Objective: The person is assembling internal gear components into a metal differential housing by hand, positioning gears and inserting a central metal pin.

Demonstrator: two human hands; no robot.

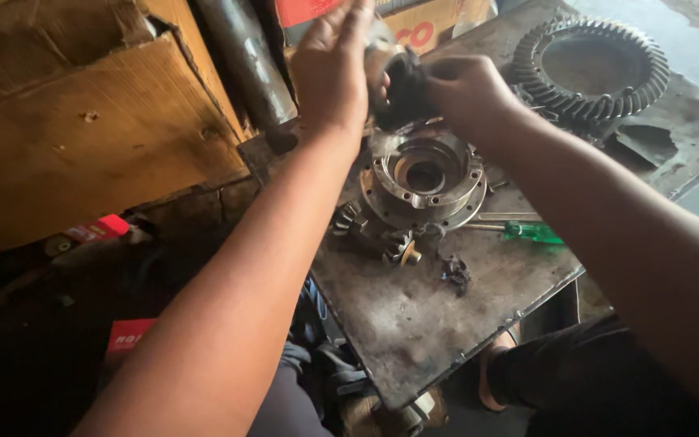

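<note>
My left hand point(332, 69) and my right hand point(464, 91) are raised together above a round metal differential housing point(422, 180) that lies flange-up on a steel plate table point(414, 311). Between the hands is a dark metal part point(382, 57) with a black rag point(404, 89) over it. My right hand grips the rag. My left hand is cupped behind the part; most of the part is hidden. Small bevel gears point(382, 235) lie just in front of the housing.
A large ring gear point(588, 69) sits at the back right of the table. A green-handled screwdriver point(527, 232) lies right of the housing. A steel shaft point(248, 65) leans beside a wooden box point(82, 121) at left. A small dark piece point(455, 273) lies nearby.
</note>
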